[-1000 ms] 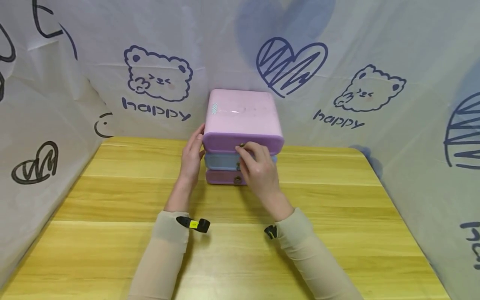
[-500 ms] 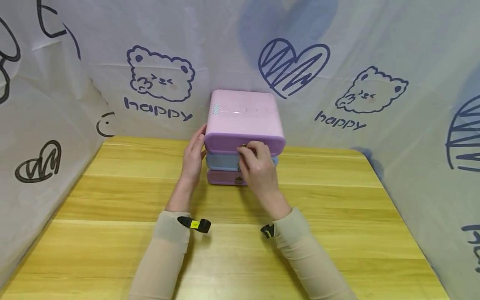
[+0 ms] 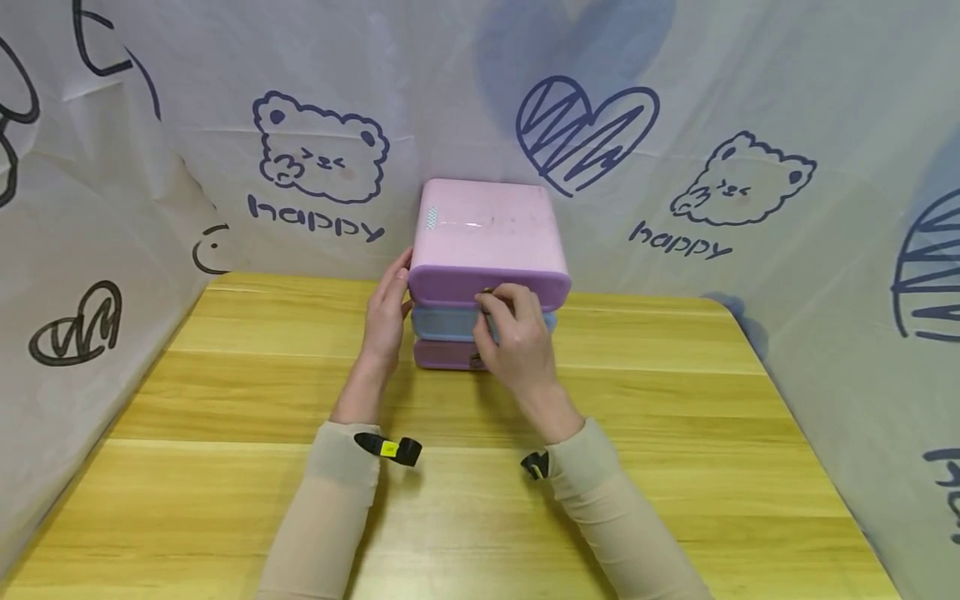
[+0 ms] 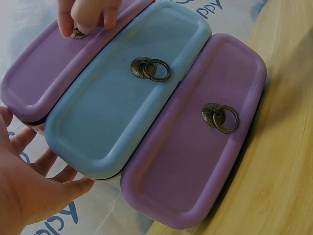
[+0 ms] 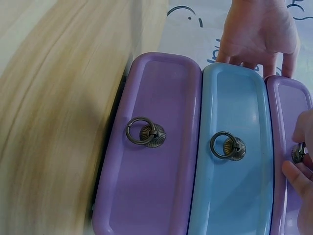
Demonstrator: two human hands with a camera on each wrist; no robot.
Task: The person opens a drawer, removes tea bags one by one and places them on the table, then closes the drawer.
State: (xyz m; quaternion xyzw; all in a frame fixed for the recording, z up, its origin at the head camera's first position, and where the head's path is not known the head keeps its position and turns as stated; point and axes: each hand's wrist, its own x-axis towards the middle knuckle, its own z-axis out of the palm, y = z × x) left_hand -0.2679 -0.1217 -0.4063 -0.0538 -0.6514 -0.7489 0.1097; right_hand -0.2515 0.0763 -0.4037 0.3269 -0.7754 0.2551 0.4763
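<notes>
My right hand (image 3: 517, 335) is pinching the top pull (image 5: 298, 152), my left hand (image 3: 384, 321) lying loose against the drawer unit (image 3: 489, 227) at the back of the table (image 3: 465, 508), its fronts (image 4: 122, 100) facing me, long axis running left to right, the left wrist view showing the middle pull (image 4: 145, 68) the head view is hiding.

Head view, centre: right hand (image 3: 521, 342) spread lower and left since half a second ago; middle ring pull (image 4: 150, 69) now covered there, bottom ring pull (image 3: 475, 361) partly hidden. Right sleeve (image 3: 596, 467) nearer centre than a second ago.
</notes>
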